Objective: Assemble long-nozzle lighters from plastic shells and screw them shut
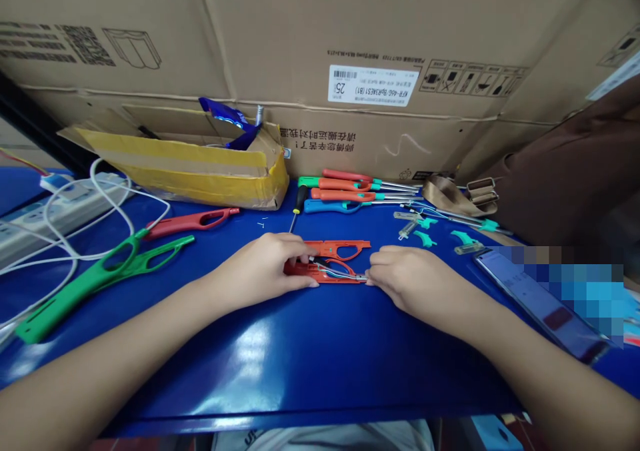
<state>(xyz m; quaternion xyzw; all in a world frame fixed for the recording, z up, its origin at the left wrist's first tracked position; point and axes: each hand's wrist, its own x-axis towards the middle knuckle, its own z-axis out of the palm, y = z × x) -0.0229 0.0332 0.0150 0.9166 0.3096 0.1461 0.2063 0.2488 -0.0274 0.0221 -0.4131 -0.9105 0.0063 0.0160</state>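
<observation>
My left hand (267, 264) grips the left part of an orange lighter casing half (345, 280), thumb along its near side. White and blue wires and a small dark part (320, 262) lie in this half. At its right end my right hand (415, 274) has its fingers closed on the metal lighter tube (364, 277), most of which the hand hides. Just behind lies a second orange casing half (327, 245) with a trigger loop, partly covered by my left fingers. A screwdriver (299, 201) with a black and yellow handle rests behind my left hand.
Behind are assembled lighters (345, 195) and a yellow-taped cardboard box (200, 171). Green casing halves (95, 284), a red one (193, 223) and white cables (75, 237) lie left. To the right are clear fuel tanks (409, 229), green triggers (425, 239) and a phone (540, 304).
</observation>
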